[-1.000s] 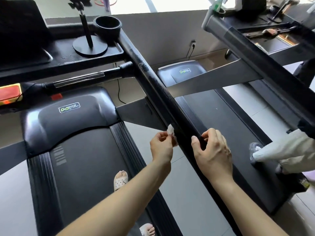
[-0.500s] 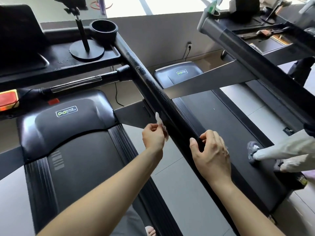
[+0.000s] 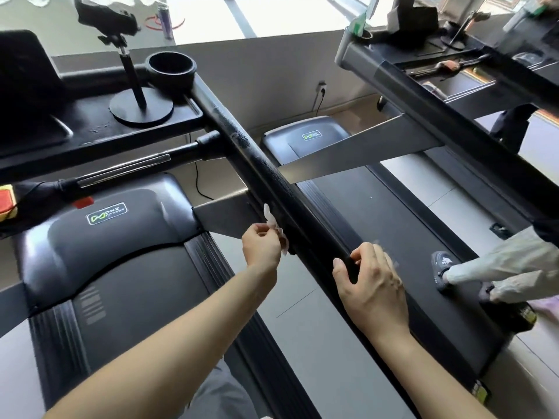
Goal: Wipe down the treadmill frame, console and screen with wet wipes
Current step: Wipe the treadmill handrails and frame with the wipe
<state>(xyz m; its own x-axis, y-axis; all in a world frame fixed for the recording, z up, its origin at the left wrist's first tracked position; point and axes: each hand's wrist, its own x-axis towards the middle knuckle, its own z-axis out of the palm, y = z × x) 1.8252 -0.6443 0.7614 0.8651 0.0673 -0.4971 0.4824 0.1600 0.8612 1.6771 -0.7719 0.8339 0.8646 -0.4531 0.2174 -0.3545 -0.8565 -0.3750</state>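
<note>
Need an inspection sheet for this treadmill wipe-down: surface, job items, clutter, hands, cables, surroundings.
Surface: black handrail runs diagonally; lighter smears near its console end.
Job's things: white wipe at the handrail's left edge.
Clutter: stand on the console tray; cup holder beside it.
Hands: left hand pinches the wipe; right hand curls over the handrail.
Cables: wall cord plugged in; floor cord below the console.
Surroundings: second treadmill to the right, another person's shoe on its belt.
</note>
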